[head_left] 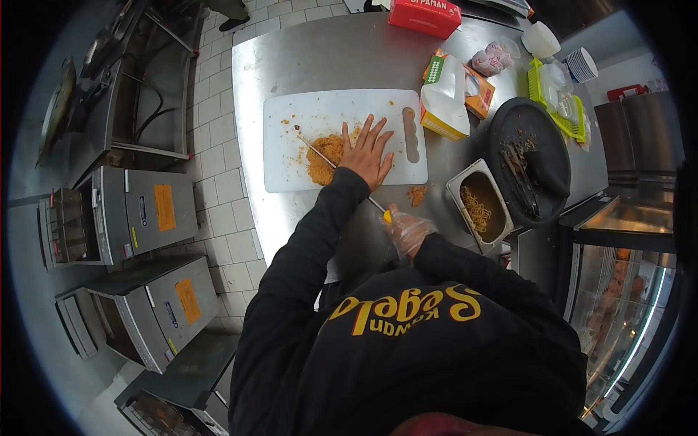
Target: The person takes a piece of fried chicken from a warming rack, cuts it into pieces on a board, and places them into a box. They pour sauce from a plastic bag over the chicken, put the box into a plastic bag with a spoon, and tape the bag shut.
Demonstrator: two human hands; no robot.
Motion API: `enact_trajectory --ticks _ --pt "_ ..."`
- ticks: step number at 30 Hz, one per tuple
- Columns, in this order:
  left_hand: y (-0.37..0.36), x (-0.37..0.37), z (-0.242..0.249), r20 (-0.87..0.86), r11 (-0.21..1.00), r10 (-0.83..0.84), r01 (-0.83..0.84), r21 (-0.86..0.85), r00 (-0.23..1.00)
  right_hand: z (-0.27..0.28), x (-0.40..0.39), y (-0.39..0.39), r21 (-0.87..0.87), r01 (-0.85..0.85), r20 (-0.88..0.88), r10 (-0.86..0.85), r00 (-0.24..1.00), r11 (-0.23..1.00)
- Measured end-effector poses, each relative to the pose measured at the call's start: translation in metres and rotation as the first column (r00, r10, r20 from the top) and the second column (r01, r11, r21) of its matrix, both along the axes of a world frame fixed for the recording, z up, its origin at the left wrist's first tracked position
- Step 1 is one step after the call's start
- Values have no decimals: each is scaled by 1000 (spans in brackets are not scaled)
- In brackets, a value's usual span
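On the white cutting board (294, 160) lies a pile of chopped orange-brown, crumbly food (321, 161). My left hand (368, 152), bare, rests over the board beside the pile, palm down with fingers spread. A long knife (314, 150) slants across the pile, and its blade passes under my left hand and wrist. In a clear plastic glove, my right hand (411, 231) is closed on the knife's yellow handle at the board's near side. A small heap of crumbs (416, 195) sits on the steel table just off the board.
To the right stand a metal container (491, 190) with noodle-like strips and a dark stone mortar (512, 112) with a pestle. Farther back are an open paper box (445, 94), a red box (425, 16) and a yellow-green basket (542, 91). Fryer-like units (161, 211) line the left.
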State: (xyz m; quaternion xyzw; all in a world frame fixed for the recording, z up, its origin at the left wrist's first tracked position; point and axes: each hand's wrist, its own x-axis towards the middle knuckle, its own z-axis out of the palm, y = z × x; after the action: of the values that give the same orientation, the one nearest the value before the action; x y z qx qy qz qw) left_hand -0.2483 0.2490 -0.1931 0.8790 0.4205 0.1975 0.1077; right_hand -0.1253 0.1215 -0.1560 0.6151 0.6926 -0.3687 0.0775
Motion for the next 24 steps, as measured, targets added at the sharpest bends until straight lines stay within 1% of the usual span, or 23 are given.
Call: enact_trajectory --ticks 2,4,5,6,7,8,9,10,11,12,14,17,18,19,20,21,22,24 --pt "4 1 2 -2 1000 5 -5 13 1000 9 6 12 23 -28 -15 28 999 999" --pt "10 6 17 39 996 53 -55 69 998 15 16 8 45 -65 -17 66 998 997" --pt "8 6 23 41 995 60 -63 76 997 17 21 -1 174 -72 -74 86 994 982" --pt "3 6 43 62 993 57 -63 104 996 16 23 -4 298 -64 -131 107 986 952" --pt "-2 4 52 83 990 54 -64 123 995 15 21 -5 295 -66 -133 109 985 953" --pt "-5 3 41 82 991 57 -66 112 995 11 18 -9 228 -54 -112 81 990 972" --pt "-13 1 21 63 997 69 -71 34 996 7 14 -16 152 -40 -88 54 995 988" --pt "-19 1 12 44 997 73 -72 -40 996 2 12 -21 81 -19 -60 24 998 997" --pt "-18 2 6 50 997 69 -67 -39 996 -17 12 -23 85 -20 1 20 1000 996" --pt "-15 2 5 52 998 57 -55 -32 997 -13 14 -18 90 -20 8 19 1000 996" --pt "-14 5 7 46 999 41 -40 -22 998 -2 17 -8 126 -164 -35 170 985 978" --pt "-8 5 20 29 995 83 -84 44 996 -1 25 2 142 -212 -27 218 976 967" --pt "-9 4 38 60 991 102 -107 80 993 5 24 1 146 -220 -27 226 974 965" --pt "-15 3 46 89 987 117 -126 104 989 15 21 -8 101 -125 -56 131 990 987" --pt "-21 0 40 86 988 120 -128 91 989 22 20 -15 46 -27 -80 31 996 999" --pt "-27 -3 30 66 991 130 -132 34 989 23 15 -16 15 -62 -12 62 998 998" --pt "-32 -6 21 46 990 138 -137 -25 989 17 9 -21 2 -64 -12 64 998 998" --pt "-30 -7 9 58 991 125 -123 -43 990 7 2 -23 30 -6 49 4 999 1000"
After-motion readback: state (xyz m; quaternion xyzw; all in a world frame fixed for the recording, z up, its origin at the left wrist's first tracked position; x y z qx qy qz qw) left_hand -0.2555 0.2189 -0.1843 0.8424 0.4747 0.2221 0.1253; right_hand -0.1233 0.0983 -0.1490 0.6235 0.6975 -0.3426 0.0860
